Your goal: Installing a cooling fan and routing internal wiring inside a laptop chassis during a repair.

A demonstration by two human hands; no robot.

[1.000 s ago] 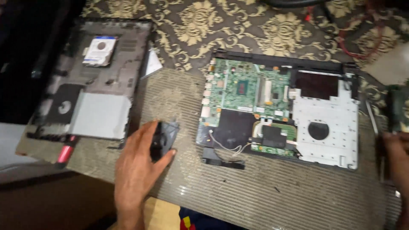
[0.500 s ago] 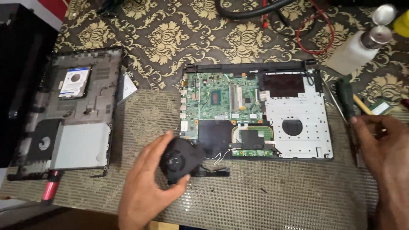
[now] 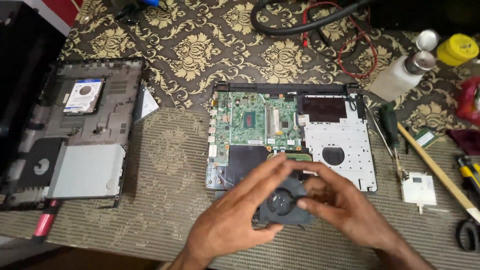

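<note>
— What are the hands doing?

— Both grip one part. The left hand (image 3: 235, 220) cups a black laptop cooling fan (image 3: 285, 202) from the side and below, fingers curled over its top edge; the right hand (image 3: 345, 207) pinches its right rim, thumb near the hub.

— Where is the fan?

— Lifted just above the mesh mat (image 3: 165, 165), at the near edge of the opened laptop chassis (image 3: 340, 135), over the dark bay below the green motherboard (image 3: 255, 122).

— Which step is this?

— It looks like inspection or fitting of the fan. A next move would need a steady two-handed hold and care with the thin wires beside it.

— How does the fan look?

— Flat, squarish, dark plastic, with a round rotor opening; blades are blurred.

— Around it?

— A green-handled screwdriver (image 3: 389, 122) right, the bottom cover (image 3: 95, 145) left.
</note>
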